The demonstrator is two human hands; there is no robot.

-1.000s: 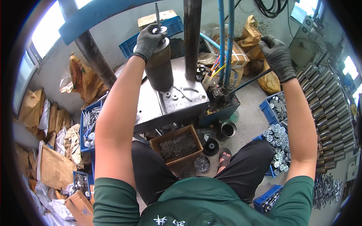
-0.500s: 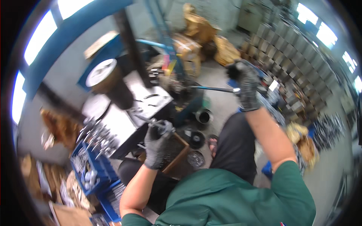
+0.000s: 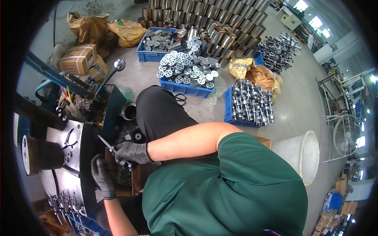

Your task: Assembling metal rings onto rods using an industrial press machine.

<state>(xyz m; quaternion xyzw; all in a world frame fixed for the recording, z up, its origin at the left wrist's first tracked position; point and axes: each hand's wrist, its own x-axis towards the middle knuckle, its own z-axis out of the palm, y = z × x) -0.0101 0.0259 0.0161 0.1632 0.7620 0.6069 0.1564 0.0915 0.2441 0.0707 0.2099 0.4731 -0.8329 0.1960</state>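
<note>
We are at a steel desk [image 3: 86, 141], its top pale, shiny and scuffed, one dark edge toward us. A smooth grey floor [image 3: 206, 108] spreads round it, and bright windows [image 3: 301, 5] show at the far end of the room. On the desk stands a dull, dark cylinder [image 3: 45, 154]; small metal rings [image 3: 67, 155] and a thin curved strip [image 3: 70, 138] lie between it and the near edge.

Just off that edge, above a brown box [image 3: 136, 179] of small round parts, our right hand [image 3: 132, 152] has its gloved fingers closed round a slim metal shaft [image 3: 105, 142], which slants and widens into a collar near its lower end. Our left hand [image 3: 103, 177], in ribbed grey knit, is near it, fingers loosely curled and a little parted.

On the floor, blue plastic crates [image 3: 189, 91] carry heaped, spoked silver wheels [image 3: 185, 67] and knobbly spindles [image 3: 252, 102]. Beyond them, polished tubes [image 3: 204, 16] are stacked in rows; crumpled brown bags [image 3: 128, 33] slump near a strapped carton [image 3: 78, 59].
</note>
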